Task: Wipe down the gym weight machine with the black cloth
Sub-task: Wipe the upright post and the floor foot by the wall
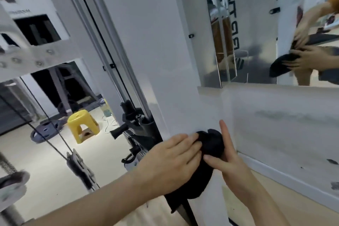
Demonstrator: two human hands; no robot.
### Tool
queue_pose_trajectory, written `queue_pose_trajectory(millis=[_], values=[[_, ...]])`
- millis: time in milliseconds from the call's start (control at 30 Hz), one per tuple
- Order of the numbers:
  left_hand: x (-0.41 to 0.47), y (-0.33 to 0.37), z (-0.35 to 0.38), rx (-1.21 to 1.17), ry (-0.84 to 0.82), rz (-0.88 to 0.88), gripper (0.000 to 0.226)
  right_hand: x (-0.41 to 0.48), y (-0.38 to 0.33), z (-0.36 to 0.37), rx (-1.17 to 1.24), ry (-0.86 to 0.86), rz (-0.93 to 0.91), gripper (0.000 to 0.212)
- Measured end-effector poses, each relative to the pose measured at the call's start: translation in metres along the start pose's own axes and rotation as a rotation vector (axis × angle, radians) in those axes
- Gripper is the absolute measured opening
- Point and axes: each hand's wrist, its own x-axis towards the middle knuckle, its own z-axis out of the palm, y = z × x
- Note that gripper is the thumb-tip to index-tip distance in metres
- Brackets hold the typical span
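The weight machine's tall white panel (pixel 146 46) fills the middle of the view, with its cables and pulley (pixel 80 169) to the left. A black cloth (pixel 211 145) lies bunched against the panel's lower part and hangs down from there. My left hand (pixel 170 158) presses on the cloth from the left with fingers laid flat over it. My right hand (pixel 227 159) touches the cloth's right side, index finger pointing straight up and thumb against the fabric.
A wall mirror (pixel 256 24) at the upper right reflects both hands and the cloth. Below it runs a white wall (pixel 284 115) with a baseboard. A yellow stool (pixel 82 124) and weight plates (pixel 47 130) sit on the floor at the left.
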Motion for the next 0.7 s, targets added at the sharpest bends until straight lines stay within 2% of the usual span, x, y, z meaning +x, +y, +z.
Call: queue_pose_trajectory(millis=[100,167,233,300,367,433,500,567,633,700], values=[[0.010,-0.030,-0.032,0.081,0.232,-0.090,0.027,0.015,-0.016,0.021,-0.145,0.043,-0.075,0.083],[0.014,-0.049,-0.055,0.124,0.352,-0.301,0.022,0.040,-0.036,0.040,-0.253,0.122,-0.213,0.072],[0.017,-0.052,-0.072,0.010,0.382,-0.578,0.014,0.065,-0.053,0.054,-0.327,0.229,-0.351,0.067],[0.019,-0.039,-0.071,-0.118,0.324,-0.710,0.008,0.076,-0.060,0.062,-0.357,0.349,-0.420,0.065],[0.019,-0.017,-0.060,-0.155,0.203,-0.687,0.008,0.070,-0.047,0.062,-0.388,0.410,-0.396,0.061],[0.016,-0.001,-0.048,-0.087,0.128,-0.620,0.006,0.056,-0.023,0.054,-0.410,0.430,-0.285,0.063],[0.013,0.001,-0.044,-0.013,0.115,-0.553,0.006,0.044,-0.006,0.048,-0.413,0.451,-0.150,0.071],[0.013,-0.013,-0.052,0.060,0.145,-0.507,0.009,0.043,-0.012,0.053,-0.435,0.444,-0.095,0.081],[0.018,-0.044,-0.071,0.134,0.232,-0.485,0.014,0.054,-0.047,0.067,-0.464,0.450,-0.182,0.089],[0.027,-0.088,-0.097,0.194,0.341,-0.517,0.012,0.075,-0.102,0.085,-0.521,0.443,-0.374,0.089]])
